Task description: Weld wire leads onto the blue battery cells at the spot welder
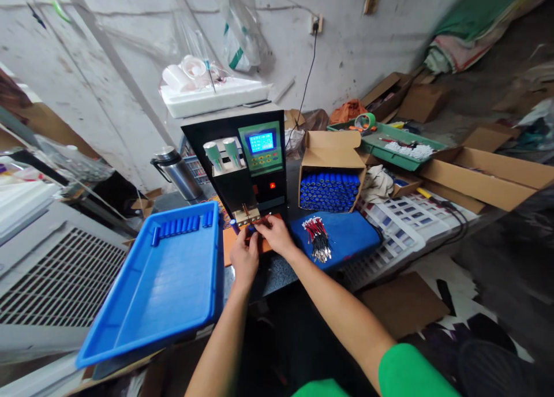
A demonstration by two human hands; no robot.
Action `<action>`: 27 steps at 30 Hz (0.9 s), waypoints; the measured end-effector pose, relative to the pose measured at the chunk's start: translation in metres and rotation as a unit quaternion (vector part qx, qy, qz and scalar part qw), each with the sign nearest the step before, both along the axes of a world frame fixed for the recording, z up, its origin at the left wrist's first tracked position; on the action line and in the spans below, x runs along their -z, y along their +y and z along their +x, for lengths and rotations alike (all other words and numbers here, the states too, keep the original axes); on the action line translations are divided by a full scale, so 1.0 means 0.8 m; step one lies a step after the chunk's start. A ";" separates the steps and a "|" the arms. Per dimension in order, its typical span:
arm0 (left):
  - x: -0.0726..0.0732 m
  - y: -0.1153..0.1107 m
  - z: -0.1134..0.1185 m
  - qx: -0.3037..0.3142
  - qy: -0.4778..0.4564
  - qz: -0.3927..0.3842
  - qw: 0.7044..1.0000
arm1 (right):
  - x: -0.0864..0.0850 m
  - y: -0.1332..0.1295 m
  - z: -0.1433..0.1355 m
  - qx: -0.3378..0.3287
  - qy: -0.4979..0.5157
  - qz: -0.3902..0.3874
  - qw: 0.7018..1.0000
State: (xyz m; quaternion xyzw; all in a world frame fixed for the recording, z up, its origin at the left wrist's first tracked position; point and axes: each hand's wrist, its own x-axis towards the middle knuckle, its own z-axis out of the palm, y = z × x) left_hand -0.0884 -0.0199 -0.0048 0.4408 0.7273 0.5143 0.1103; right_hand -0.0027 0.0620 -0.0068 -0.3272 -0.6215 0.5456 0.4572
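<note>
A black spot-welding machine (264, 183) with a lit blue display stands in the middle, its thin electrodes (245, 210) pointing down near my fingertips. My left hand (244, 257) is closed at the front of the machine, by a small blue cylindrical cell (235, 226). Close beside it on the right, my right hand (273, 234) pinches something small at the electrodes, too hidden to name. Under the hands lies an orange board (229, 248). Red and black wires with white connectors (318, 238) lie bundled on a blue pad (352, 235) to the right.
On the left, a blue tray (173, 287) holds a row of blue cells (179, 226). A cardboard box (331, 140) packed with blue cells stands behind the pad. A steel flask (179, 172) is left of the machine. Farther right are a green tray (418, 165) and an open carton (489, 180).
</note>
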 end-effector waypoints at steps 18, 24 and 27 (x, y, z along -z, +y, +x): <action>0.000 0.000 -0.005 0.024 0.006 0.013 1.000 | 0.008 0.000 0.012 -0.018 -0.029 0.034 0.999; 0.000 0.004 -0.005 0.025 -0.014 0.016 0.999 | 0.007 -0.002 0.014 -0.023 -0.028 0.028 0.999; -0.001 0.005 -0.005 0.032 -0.032 0.027 0.999 | 0.007 -0.002 0.014 -0.025 -0.019 0.028 0.999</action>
